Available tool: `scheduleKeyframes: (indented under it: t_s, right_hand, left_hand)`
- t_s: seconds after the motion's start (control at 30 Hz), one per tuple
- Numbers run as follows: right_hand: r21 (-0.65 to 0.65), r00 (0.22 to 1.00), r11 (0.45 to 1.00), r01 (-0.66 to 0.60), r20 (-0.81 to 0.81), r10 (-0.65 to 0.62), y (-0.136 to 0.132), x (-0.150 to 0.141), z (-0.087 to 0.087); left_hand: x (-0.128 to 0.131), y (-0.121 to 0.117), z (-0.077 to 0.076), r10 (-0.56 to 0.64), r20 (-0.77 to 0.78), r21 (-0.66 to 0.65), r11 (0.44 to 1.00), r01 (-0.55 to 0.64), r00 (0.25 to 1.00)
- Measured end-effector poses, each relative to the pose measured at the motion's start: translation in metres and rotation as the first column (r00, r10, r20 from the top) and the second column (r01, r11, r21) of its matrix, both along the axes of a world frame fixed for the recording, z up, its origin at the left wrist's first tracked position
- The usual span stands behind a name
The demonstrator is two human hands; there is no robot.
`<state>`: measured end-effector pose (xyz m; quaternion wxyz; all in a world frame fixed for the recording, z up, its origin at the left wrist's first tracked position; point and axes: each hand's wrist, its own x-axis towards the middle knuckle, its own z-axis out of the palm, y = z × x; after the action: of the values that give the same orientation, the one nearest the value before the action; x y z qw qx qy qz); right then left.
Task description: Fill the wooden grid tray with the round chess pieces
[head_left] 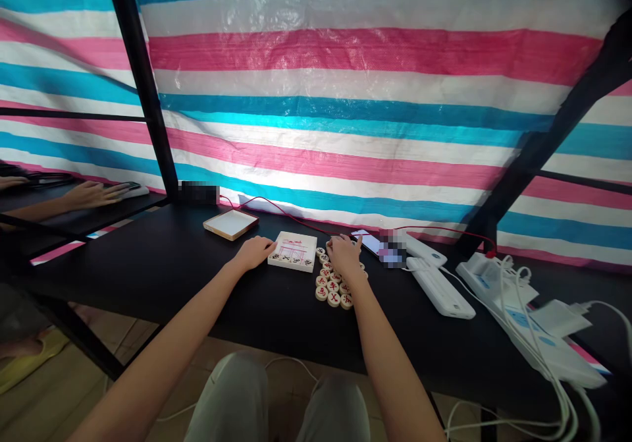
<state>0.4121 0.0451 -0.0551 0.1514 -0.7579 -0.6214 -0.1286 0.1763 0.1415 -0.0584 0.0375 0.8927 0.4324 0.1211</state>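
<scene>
A small square wooden board (293, 251) with red grid lines lies on the black table (172, 264). My left hand (254, 252) rests at its left edge, fingers curled against it. Several round wooden game pieces (332, 290) with red and black characters sit in rows just right of the board. My right hand (344, 256) lies over the far end of those pieces, fingers bent down onto them. Whether a piece is pinched is hidden. A shallow wooden tray or lid (230, 224) sits further back left.
A phone (369, 242), two white power banks (437, 288), and a white power strip (523, 310) with cables lie to the right. A striped tarp (345, 99) hangs behind. Another person's hand (93, 195) rests on the neighbouring table at left.
</scene>
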Motion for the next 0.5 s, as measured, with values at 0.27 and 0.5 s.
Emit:
scheduleKeyframes:
  t_s: [0.27,0.5]
  right_hand:
    - [0.0,0.998,0.999,0.052,0.039,-0.052,0.0042,0.0002,-0.0018]
    - [0.131,0.996,0.991,0.015,-0.088,-0.004,0.0035,-0.0019,0.0066]
  left_hand:
    - [0.0004,-0.0005,0.0,0.002,0.004,-0.008,1.0,-0.002,1.0]
    - [0.0004,-0.0007,0.0005,0.01,-0.008,-0.012,1.0,-0.01,1.0]
